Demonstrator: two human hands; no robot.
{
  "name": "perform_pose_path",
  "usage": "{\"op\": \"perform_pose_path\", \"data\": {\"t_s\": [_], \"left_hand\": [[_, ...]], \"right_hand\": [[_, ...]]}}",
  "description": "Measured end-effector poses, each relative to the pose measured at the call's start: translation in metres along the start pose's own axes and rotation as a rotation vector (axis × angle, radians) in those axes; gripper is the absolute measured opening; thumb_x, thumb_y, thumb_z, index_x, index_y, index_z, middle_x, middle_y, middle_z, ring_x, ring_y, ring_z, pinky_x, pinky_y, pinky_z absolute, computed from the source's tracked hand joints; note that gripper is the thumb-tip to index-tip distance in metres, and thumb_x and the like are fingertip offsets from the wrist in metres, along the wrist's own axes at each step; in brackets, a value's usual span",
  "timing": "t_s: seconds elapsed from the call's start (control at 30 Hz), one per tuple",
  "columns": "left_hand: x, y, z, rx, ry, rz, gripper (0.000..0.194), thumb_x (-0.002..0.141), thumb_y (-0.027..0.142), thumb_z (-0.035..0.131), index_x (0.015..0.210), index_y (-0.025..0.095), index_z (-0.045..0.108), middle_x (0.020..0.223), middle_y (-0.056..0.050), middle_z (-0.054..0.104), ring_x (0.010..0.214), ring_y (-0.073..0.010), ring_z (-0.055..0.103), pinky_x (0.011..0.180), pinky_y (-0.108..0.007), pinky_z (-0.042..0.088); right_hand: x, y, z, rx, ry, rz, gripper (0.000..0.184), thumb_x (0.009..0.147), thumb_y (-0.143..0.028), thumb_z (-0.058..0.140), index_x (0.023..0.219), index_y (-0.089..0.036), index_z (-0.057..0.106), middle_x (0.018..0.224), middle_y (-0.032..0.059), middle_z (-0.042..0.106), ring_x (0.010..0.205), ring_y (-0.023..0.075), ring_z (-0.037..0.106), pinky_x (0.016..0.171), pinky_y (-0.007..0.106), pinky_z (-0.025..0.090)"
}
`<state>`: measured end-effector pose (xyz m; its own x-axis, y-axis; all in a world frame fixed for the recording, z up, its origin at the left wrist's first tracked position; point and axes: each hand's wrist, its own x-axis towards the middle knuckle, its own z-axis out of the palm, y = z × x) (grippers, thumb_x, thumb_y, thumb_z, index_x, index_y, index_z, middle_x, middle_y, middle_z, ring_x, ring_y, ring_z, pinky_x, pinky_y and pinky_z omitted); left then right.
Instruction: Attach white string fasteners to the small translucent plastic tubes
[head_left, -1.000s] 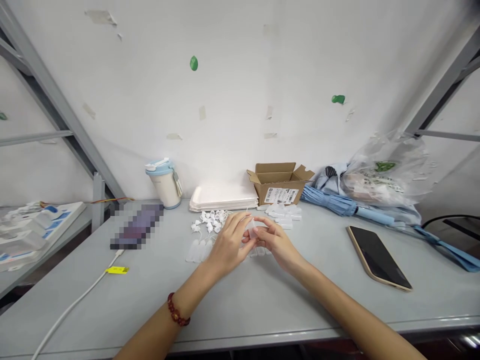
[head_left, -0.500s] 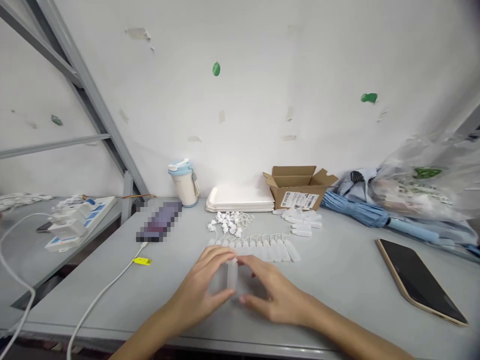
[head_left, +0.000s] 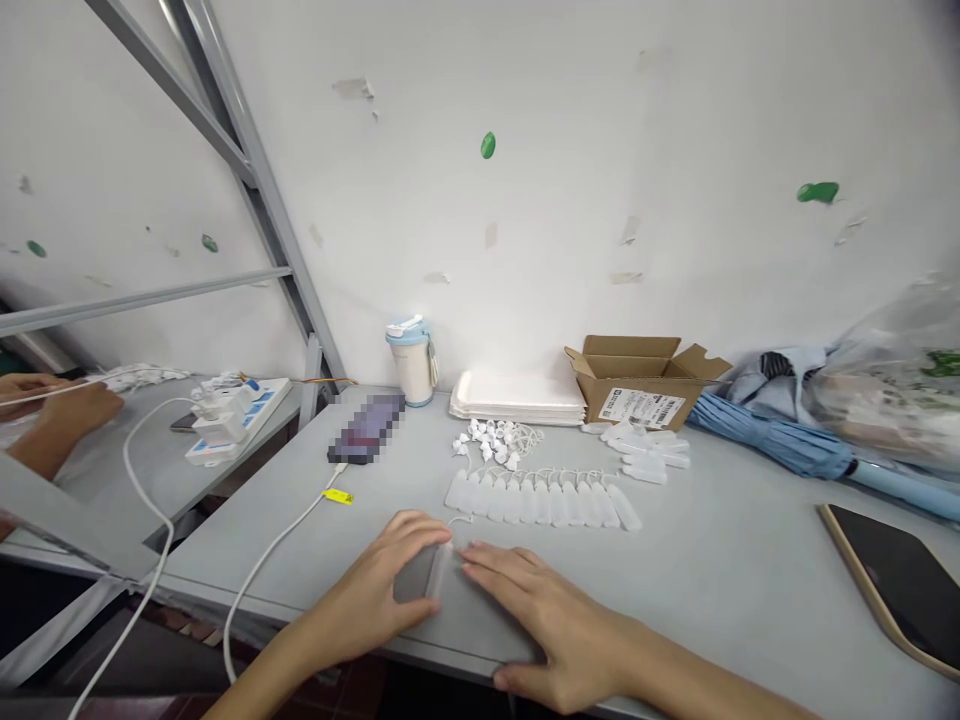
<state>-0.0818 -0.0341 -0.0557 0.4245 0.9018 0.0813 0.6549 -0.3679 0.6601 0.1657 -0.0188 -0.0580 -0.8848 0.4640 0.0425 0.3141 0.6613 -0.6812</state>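
My left hand (head_left: 390,580) is closed on a small translucent plastic tube (head_left: 441,572), gripping it between thumb and fingertips just above the table. A thin white string sticks out at the tube's far end. To its right, my right hand (head_left: 551,625) has its fingers apart and holds nothing; the fingertips are close to the tube. Beyond both hands lies a neat row of similar tubes with strings (head_left: 536,500). Behind that row is a small heap of white caps with strings (head_left: 491,440). Loose translucent tubes (head_left: 649,450) lie to the right of the heap.
At the back stand a tumbler (head_left: 412,365), a stack of white trays (head_left: 517,398) and an open cardboard box (head_left: 637,385). A blue umbrella (head_left: 772,435) and a phone (head_left: 900,580) lie rightward. Leftward are a cabled phone (head_left: 367,430), a power strip (head_left: 240,420) and another person's hands (head_left: 71,405).
My view has turned left, bringing another person's hands into sight. My right hand has spread its fingers and drawn back from the tube. The tube, still in my left hand, has tilted.
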Motion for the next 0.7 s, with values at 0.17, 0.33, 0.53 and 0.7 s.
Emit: {"op": "perform_pose_path", "data": {"t_s": [0.17,0.33,0.53,0.7], "left_hand": [[-0.001,-0.005,-0.007,0.013,-0.026,-0.020,0.053,0.067,0.016,0.065,0.118,0.027,0.054,0.122,-0.006,0.054,0.120,-0.0251,0.041,0.103,-0.043,0.035],[0.003,-0.008,-0.008,0.017,-0.008,0.007,0.051,0.071,0.020,0.064,0.120,0.027,0.053,0.123,-0.007,0.054,0.120,-0.0255,0.042,0.102,-0.045,0.035],[0.009,-0.009,-0.007,0.013,-0.001,0.036,0.050,0.071,0.022,0.064,0.120,0.027,0.054,0.124,-0.007,0.054,0.119,-0.0255,0.042,0.102,-0.044,0.035],[0.009,-0.009,-0.009,0.013,-0.028,0.044,0.050,0.072,0.020,0.063,0.120,0.027,0.053,0.125,-0.007,0.054,0.121,-0.0254,0.041,0.103,-0.045,0.034]], "right_hand": [[0.001,-0.002,-0.002,-0.012,-0.028,0.031,0.084,0.071,-0.035,0.063,0.142,-0.016,0.022,0.148,0.0148,0.021,0.135,0.0293,0.020,0.108,0.048,0.017],[0.001,-0.001,-0.001,-0.007,-0.007,0.015,0.082,0.073,-0.038,0.062,0.142,-0.017,0.024,0.147,0.0151,0.023,0.134,0.0298,0.022,0.108,0.048,0.018],[0.000,-0.001,-0.001,-0.020,0.003,0.020,0.080,0.074,-0.040,0.060,0.141,-0.016,0.026,0.146,0.0160,0.024,0.134,0.0300,0.023,0.107,0.048,0.020],[0.001,-0.002,-0.002,-0.036,-0.006,0.025,0.079,0.074,-0.040,0.060,0.141,-0.013,0.027,0.145,0.0175,0.027,0.133,0.0295,0.025,0.107,0.046,0.020]]}}
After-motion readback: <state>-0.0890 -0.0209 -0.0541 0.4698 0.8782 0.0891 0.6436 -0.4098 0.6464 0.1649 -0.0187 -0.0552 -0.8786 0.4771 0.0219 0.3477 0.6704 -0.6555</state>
